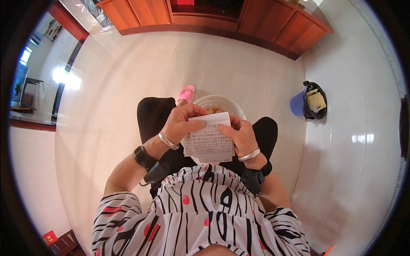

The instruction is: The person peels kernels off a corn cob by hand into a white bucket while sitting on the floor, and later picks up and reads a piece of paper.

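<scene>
A small stack of white paper sheets (213, 145) covered in handwriting is spread between my hands, over my lap. My left hand (181, 124) pinches its upper left edge, the thumb lying on the top sheet. At the upper right, my right hand (242, 136) grips the same stack with its thumb on the front. A thin pale rod (244, 110) sticks up beside my right fingers; whether the hand holds it I cannot tell. Behind the paper stands a round white tub (225, 100) between my knees, with orange and yellowish bits inside, partly hidden.
A blue wastebasket (298, 104) with a black liner and paper scraps stands by the right wall. Ahead is a low reddish wooden cabinet (205, 24). One pink slipper (186, 93) rests on the tiled floor (128, 64). At the left, a doorway leads into another room.
</scene>
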### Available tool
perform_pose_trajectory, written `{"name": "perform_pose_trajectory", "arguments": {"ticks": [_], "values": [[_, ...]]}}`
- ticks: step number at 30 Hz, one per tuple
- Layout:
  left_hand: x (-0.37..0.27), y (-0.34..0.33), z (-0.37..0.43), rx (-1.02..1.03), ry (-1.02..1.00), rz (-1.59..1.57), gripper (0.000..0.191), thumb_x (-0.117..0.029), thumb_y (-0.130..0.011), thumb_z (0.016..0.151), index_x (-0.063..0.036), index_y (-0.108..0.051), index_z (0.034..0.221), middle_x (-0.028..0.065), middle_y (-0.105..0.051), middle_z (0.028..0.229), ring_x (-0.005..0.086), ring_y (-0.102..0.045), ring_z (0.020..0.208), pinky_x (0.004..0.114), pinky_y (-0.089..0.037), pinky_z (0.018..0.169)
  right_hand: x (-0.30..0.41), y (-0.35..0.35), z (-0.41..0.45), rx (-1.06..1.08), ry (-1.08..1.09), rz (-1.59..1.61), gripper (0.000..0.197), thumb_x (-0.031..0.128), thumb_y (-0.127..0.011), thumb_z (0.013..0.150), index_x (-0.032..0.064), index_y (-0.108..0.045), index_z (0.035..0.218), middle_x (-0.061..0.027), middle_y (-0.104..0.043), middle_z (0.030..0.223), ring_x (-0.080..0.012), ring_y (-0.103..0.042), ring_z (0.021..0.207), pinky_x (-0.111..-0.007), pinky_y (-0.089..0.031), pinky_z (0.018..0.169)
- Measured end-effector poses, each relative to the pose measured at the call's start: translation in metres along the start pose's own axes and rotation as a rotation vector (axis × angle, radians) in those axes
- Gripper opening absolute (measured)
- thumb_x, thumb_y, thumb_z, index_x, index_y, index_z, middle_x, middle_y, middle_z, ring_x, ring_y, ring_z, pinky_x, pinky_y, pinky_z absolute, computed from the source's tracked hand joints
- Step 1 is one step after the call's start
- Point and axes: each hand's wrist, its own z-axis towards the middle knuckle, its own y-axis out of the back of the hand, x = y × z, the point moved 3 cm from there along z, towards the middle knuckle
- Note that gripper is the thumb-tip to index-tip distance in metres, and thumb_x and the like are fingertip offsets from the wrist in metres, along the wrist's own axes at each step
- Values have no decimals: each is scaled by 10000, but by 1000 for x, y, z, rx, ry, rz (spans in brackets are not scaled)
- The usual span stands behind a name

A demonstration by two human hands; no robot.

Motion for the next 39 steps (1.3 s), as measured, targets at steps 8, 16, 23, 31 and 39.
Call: {"name": "perform_pose_trajectory", "arguments": {"ticks": [8,16,23,31,39], "values": [[1,-4,4,-101,-26,-68,259,-38,-589,728,42,-562,973,58,-580,870,103,-548,747,221,-457,667,10,20,-12,-159,57,-253,278,143,-658,744,-35,-564,937,-55,-604,805,-98,-560,680,-222,-463,647],[6,-5,9,-138,-44,-227,240,-46,-582,768,37,-554,992,86,-593,880,130,-577,746,240,-490,660,4,24,-14,-173,211,-423,193,118,-641,771,-33,-601,884,-37,-614,776,-75,-540,663,-205,-449,612],[4,-9,10,-123,-7,-426,270,-91,-591,780,46,-540,1007,109,-604,863,151,-592,731,246,-491,643,6,21,-12,-211,273,-361,192,123,-637,785,-44,-604,874,-49,-619,762,-84,-547,652,-211,-451,605],[4,-12,7,-34,-3,-462,354,-119,-542,806,27,-459,1118,129,-555,988,194,-554,910,307,-461,785,3,16,-10,-241,326,-288,164,115,-635,783,-27,-591,853,-17,-589,704,-44,-458,550,-187,-357,501],[8,-13,8,1,-101,-569,420,15,-549,719,16,-429,1121,133,-537,1025,219,-546,939,341,-450,827,-1,16,-7,-268,338,-280,148,117,-637,776,-3,-582,843,16,-565,661,-6,-404,474,-152,-282,411]]}}
